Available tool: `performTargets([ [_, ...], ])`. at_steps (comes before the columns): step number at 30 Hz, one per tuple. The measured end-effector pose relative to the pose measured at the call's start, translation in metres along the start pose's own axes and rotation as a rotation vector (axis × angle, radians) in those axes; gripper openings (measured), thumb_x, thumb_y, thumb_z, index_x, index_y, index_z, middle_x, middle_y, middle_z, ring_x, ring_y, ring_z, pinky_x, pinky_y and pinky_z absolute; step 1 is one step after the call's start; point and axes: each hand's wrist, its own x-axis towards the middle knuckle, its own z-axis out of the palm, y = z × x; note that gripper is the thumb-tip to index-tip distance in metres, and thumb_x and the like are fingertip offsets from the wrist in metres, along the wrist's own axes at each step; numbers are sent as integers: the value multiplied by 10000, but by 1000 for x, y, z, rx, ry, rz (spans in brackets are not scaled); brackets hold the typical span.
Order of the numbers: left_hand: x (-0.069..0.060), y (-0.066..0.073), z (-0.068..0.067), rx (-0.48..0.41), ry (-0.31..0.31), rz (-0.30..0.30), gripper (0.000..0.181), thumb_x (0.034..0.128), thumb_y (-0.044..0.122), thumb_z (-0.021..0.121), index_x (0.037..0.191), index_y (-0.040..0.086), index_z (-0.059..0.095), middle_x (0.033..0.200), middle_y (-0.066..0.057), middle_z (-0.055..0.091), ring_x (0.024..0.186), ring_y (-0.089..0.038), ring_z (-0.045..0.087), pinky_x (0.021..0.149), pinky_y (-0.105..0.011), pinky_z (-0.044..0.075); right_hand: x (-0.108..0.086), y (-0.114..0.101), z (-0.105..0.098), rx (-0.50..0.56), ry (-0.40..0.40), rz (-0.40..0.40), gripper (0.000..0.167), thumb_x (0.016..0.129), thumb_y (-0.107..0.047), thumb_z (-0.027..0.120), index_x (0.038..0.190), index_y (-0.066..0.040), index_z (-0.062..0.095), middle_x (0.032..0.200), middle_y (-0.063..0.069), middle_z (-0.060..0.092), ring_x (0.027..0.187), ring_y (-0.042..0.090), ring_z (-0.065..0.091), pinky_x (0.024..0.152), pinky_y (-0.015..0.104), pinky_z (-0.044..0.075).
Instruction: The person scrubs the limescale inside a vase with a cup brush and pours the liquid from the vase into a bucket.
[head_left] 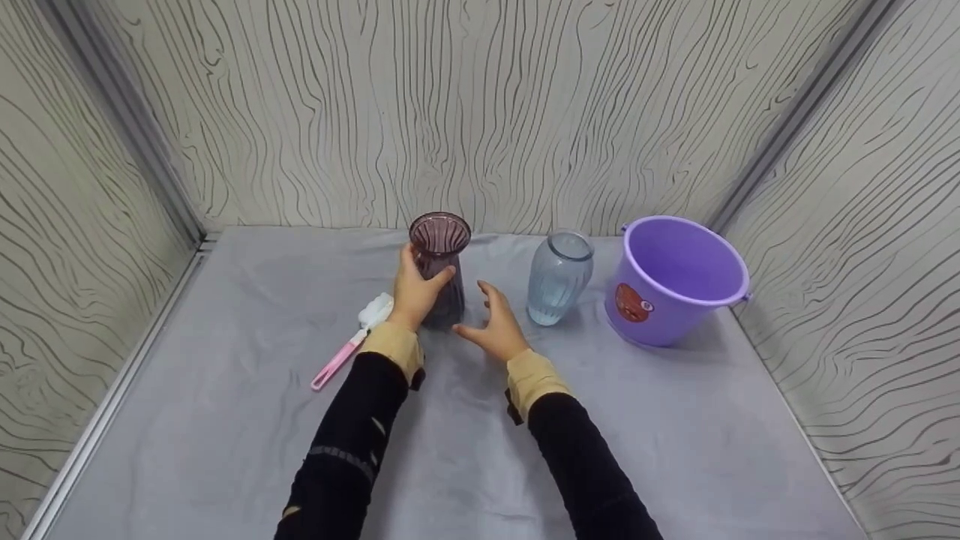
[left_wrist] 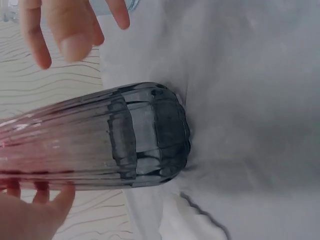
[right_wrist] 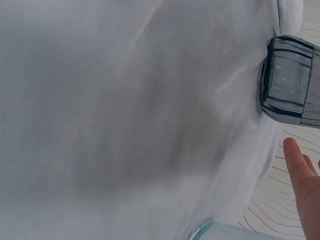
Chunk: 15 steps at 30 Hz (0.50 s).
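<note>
A ribbed glass vase (head_left: pixel 440 247), purple-pink at the top and grey-blue at the base, stands upright on the grey cloth. My left hand (head_left: pixel 418 291) holds it from the left, thumb across the near side and fingertips against the glass in the left wrist view. On the vase's right, my right hand (head_left: pixel 495 326) is held apart from it, fingers spread and thumb extended, holding nothing. The vase's base (right_wrist: pixel 287 80) also shows in the right wrist view. Beside my left wrist lies a pink-handled brush (head_left: pixel 341 363) with a white head, partly covered by that hand.
A pale blue glass vase (head_left: pixel 559 281) stands right of my right hand. Farther right is a purple bucket (head_left: pixel 660 311) with a red-brown sticker. Grey cloth (head_left: pixel 225 420) covers the table, and wood-patterned panels (head_left: pixel 465 112) enclose its back and sides.
</note>
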Motion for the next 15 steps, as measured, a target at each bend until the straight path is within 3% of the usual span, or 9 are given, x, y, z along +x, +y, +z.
performTargets([
  [9,2,-3,3,178,113,27,818,848,208,822,1488,-51,383,1439,-287,439,1360,-409,441,1158,-476,331,-2,3,1,7,-6,5,937,821,-214,855,1558,-34,306,1570,243,318,1372,463,420,1105,536,401],
  [15,0,-3,3,62,66,42,842,857,157,824,1511,-9,319,1486,-252,459,1401,-350,432,1183,-428,302,-3,8,-4,8,24,2,906,827,-186,849,1542,-14,319,1545,256,337,1356,484,426,1124,529,378],
])
